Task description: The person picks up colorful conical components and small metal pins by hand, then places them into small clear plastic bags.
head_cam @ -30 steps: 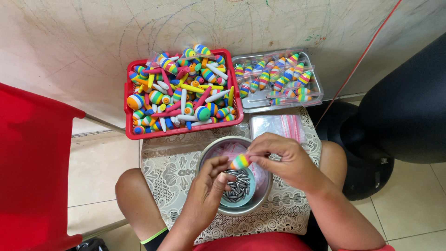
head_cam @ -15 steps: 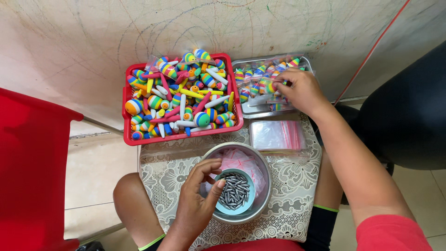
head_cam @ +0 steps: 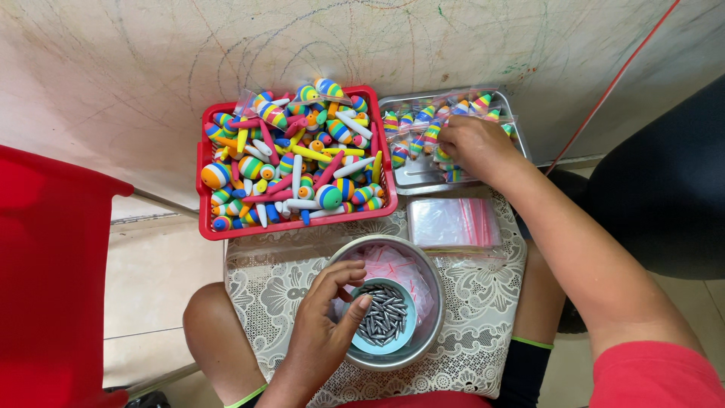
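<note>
My left hand (head_cam: 321, 336) hovers over a steel bowl (head_cam: 377, 363), fingers curled and apart, its thumb tip touching the grey metal weights (head_cam: 385, 317) in a small blue dish inside the bowl. My right hand (head_cam: 472, 147) reaches to a metal tray (head_cam: 419, 177) at the back right. It rests, fingers down, on small clear packets of striped foam floats (head_cam: 411, 125); whether it grips one is hidden. A red basket (head_cam: 294, 229) heaped with loose striped floats and coloured sticks stands left of the tray.
A stack of empty clear zip bags (head_cam: 453, 223) lies between tray and bowl on the lace-covered stool top (head_cam: 468, 302). A red chair (head_cam: 53, 279) stands at the left, a dark round object (head_cam: 657, 189) at the right, and a scribbled wall behind.
My right hand has carried a striped float from above the bowl to the metal tray and stays there. My left hand has curled its fingers down onto the dish of weights.
</note>
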